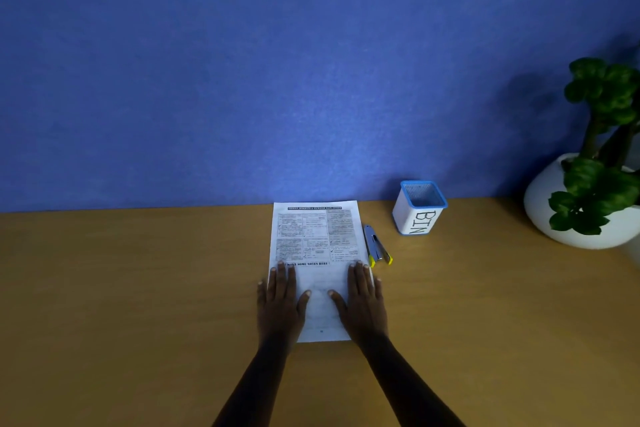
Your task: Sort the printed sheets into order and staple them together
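The left hand (280,302) and right hand (364,302) lie flat, fingers spread wide, pressing the printed sheets (317,243) onto the wooden bench (138,288). A stapler (376,246) lies just right of the sheets, near a white bin (417,210).

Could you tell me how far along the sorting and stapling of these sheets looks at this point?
Done: the printed sheets lie in one squared pile on the desk; their order cannot be checked. In hand: the left hand and right hand rest flat on the pile's lower half. Left: stapling, since the stapler lies untouched beside the pile's right edge, near the BIN holder.
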The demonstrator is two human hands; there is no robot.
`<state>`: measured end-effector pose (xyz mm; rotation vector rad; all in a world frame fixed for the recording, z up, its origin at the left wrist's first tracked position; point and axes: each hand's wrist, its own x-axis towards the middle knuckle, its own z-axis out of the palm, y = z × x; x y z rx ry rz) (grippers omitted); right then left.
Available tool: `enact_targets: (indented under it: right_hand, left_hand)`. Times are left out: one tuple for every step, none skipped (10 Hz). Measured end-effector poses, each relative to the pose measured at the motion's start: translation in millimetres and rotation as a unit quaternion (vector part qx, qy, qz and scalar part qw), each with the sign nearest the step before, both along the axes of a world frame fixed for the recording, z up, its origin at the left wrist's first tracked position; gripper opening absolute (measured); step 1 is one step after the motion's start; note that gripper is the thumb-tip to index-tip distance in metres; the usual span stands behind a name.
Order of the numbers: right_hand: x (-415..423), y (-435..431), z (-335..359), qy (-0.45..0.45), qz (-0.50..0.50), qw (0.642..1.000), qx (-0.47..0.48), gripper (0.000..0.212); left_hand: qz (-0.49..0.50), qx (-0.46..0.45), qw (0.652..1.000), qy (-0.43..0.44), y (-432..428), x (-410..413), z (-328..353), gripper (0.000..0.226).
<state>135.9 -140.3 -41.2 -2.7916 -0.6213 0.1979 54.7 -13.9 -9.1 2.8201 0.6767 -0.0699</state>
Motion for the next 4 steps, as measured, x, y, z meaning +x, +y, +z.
enact_targets:
  right_hand:
    - [-0.4, -0.2, -1.4, -0.006, 0.003, 1.000, 0.000, 0.078]
    - [-0.9, -1.5, 2.8, 0.000, 0.005, 1.000, -0.004, 0.086]
    - [-0.3, -6.4, 10.5, 0.001, 0.012, 1.000, 0.001, 0.111]
    - [8.1, -13.5, 29.9, 0.007, -0.009, 1.000, 0.025, 0.126]
  left_hand:
    - [-0.005, 0.003, 1.000, -0.005, 0.8, 0.0, -3.4, 0.083]
    - [-0.006, 0.015, 1.000, -0.008, 3.2, 1.8, -3.4, 0.085]
    - [-0.003, 0.020, 1.000, -0.011, 7.9, 6.0, 6.4, 0.090]
    - [0.047, 0.052, 0.994, -0.088, 16.6, 17.0, 18.2, 0.094]
